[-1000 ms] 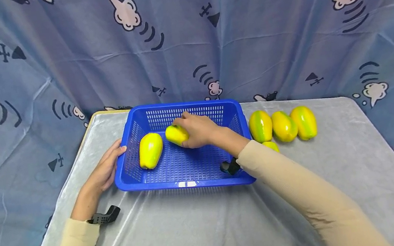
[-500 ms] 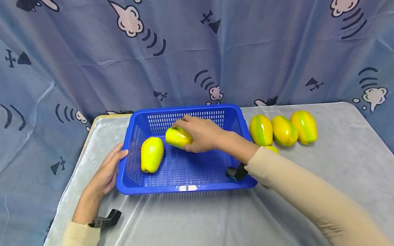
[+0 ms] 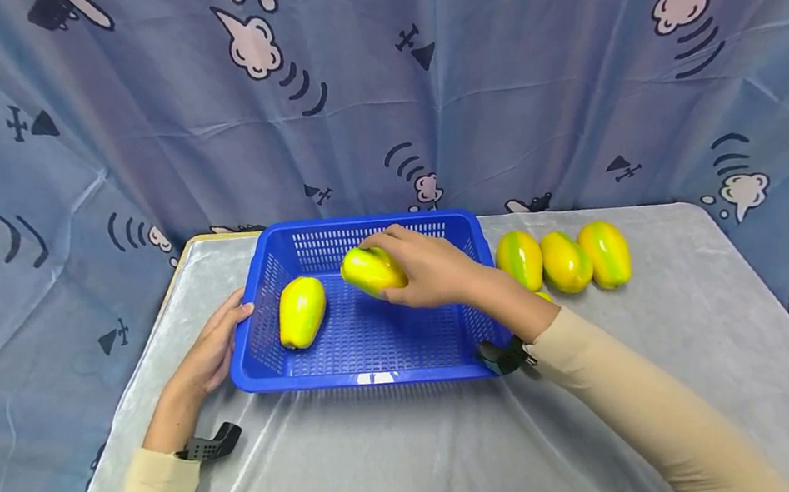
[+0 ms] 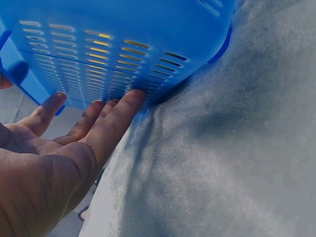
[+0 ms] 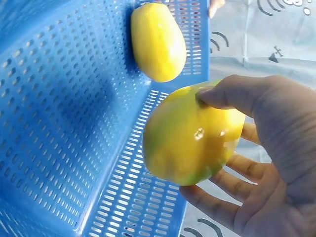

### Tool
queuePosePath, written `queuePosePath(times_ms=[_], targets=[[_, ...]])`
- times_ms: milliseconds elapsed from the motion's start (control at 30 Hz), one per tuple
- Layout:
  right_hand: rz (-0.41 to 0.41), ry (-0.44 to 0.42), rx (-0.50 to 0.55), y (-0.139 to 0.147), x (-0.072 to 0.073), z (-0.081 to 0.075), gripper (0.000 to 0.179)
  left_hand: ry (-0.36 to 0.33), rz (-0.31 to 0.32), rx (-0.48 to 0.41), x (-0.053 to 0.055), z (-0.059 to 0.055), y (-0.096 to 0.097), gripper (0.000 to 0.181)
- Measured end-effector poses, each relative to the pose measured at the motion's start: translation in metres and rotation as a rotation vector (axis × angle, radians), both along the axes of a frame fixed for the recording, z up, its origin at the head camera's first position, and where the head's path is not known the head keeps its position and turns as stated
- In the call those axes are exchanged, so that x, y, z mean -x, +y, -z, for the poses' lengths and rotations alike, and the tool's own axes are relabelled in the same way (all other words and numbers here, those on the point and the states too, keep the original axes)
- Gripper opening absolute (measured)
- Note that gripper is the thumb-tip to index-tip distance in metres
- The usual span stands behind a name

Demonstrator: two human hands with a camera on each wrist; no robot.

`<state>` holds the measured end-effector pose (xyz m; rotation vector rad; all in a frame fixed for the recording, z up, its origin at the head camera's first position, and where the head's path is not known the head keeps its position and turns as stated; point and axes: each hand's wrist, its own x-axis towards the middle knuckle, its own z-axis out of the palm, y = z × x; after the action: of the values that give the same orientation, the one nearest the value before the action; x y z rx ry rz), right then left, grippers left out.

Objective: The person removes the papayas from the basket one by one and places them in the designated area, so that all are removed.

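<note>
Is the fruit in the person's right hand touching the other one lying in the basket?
Apart: the head view shows a strip of blue basket between the held fruit and the lying fruit.

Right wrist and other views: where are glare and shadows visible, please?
Right wrist: white glints on the yellow-green oval fruit, soft shadow on the blue perforated plastic basket; head: basket floor darker below the right hand; left wrist: dim shadowed patch on the grey cloth.

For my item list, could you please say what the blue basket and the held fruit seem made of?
The blue basket looks like smooth, semi-gloss plastic, judging by its rows of slots. The held fruit is smooth and glossy with sharp highlights, perhaps plastic or lacquered foam, though real skin remains possible.
</note>
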<state>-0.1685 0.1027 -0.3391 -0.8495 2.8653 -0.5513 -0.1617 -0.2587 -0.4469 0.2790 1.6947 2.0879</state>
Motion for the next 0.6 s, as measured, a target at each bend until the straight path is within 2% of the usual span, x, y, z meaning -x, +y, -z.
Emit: queuePosePath(times_ms=[300,600], targets=[[0.031,0.013,0.072,0.013,-0.01,-0.004,0.069,0.008,-0.008,-0.024,0.0,-0.002,0.001,0.037],[0.037,0.01,0.125,0.02,-0.018,0.001,0.068,-0.004,-0.005,-0.012,-0.001,0.0,0.0,0.036]])
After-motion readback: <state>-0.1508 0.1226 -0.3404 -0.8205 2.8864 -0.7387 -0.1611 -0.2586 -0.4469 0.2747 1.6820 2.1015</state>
